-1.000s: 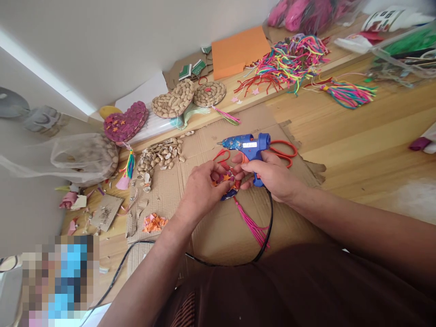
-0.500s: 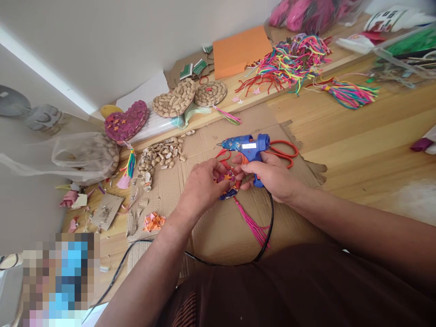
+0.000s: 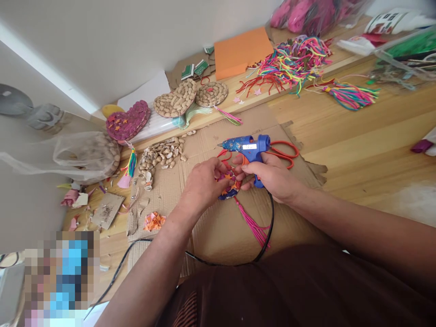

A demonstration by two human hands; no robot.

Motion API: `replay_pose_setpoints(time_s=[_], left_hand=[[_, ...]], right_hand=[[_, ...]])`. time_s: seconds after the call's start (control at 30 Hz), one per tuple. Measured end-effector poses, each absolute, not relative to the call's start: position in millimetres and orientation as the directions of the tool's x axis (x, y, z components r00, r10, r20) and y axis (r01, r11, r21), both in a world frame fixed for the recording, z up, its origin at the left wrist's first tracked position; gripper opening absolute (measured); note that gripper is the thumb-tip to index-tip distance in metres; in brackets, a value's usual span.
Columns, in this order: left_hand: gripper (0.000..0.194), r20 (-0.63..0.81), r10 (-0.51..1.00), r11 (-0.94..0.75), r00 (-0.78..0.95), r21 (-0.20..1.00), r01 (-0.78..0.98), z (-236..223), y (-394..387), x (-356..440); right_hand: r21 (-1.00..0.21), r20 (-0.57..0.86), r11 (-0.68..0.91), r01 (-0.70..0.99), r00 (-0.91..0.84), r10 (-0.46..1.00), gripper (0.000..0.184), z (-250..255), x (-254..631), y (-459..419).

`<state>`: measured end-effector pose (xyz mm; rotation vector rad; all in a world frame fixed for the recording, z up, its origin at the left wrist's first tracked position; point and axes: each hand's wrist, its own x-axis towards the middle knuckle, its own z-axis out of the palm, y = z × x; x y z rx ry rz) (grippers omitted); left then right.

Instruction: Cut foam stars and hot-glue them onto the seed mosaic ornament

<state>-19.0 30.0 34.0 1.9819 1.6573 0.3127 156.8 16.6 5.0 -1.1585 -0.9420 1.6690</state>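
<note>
My right hand [image 3: 270, 177] grips a blue glue gun [image 3: 248, 146] with an orange trigger, its nozzle pointing left. Its black cord [image 3: 269, 227] runs back toward me. My left hand [image 3: 202, 184] is curled over a small purple ornament [image 3: 230, 187] dotted with orange stars, fingertips pressing on it. A pink tassel [image 3: 252, 222] trails from the ornament over the cardboard sheet [image 3: 218, 227]. Red-handled scissors [image 3: 286, 152] lie just behind the glue gun.
A pile of peanut shells [image 3: 161, 154] and a heap of orange star cut-outs [image 3: 153, 221] lie on the cardboard's left. Behind are a purple heart piece [image 3: 127, 121], two peanut-shell discs [image 3: 190, 97], an orange foam block [image 3: 241, 51], coloured strings [image 3: 293, 59] and a plastic bag [image 3: 80, 156].
My left fingers have shifted slightly on the ornament, uncovering more of its starred face. The glue gun and right hand stay almost still.
</note>
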Motion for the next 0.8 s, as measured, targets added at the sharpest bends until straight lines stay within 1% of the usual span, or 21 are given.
replay_pose_setpoints(time_s=[0.23,0.37,0.43,0.53,0.63,0.8], left_hand=[[0.013,-0.137,0.964,-0.121,0.227,0.533,0.837,32.8,29.2,-19.3],[0.010,-0.140,0.956,-0.131,0.258,0.583,0.802,32.9,27.8,-22.6],[0.012,-0.141,0.952,-0.138,0.273,0.598,0.790,32.6,26.3,-23.8],[0.017,-0.122,0.955,-0.152,0.271,0.583,0.798,31.1,24.3,-23.3],[0.017,-0.113,0.961,-0.149,0.252,0.556,0.818,30.1,24.2,-20.7],[0.017,-0.134,0.966,-0.111,0.222,0.561,0.820,33.7,26.5,-16.6]], right_hand=[[-0.915,-0.305,-0.337,-0.219,-0.169,0.937,0.020,5.9,156.0,16.3],[-0.908,-0.312,-0.346,-0.235,-0.169,0.935,0.021,5.9,156.1,16.4],[-0.907,-0.312,-0.346,-0.238,-0.171,0.935,0.021,5.2,156.4,16.5],[-0.913,-0.291,-0.331,-0.240,-0.185,0.939,0.020,4.7,157.1,16.5],[-0.917,-0.276,-0.318,-0.238,-0.195,0.941,0.019,5.8,157.2,16.2],[-0.914,-0.306,-0.339,-0.223,-0.173,0.936,0.020,7.4,156.6,16.3]])
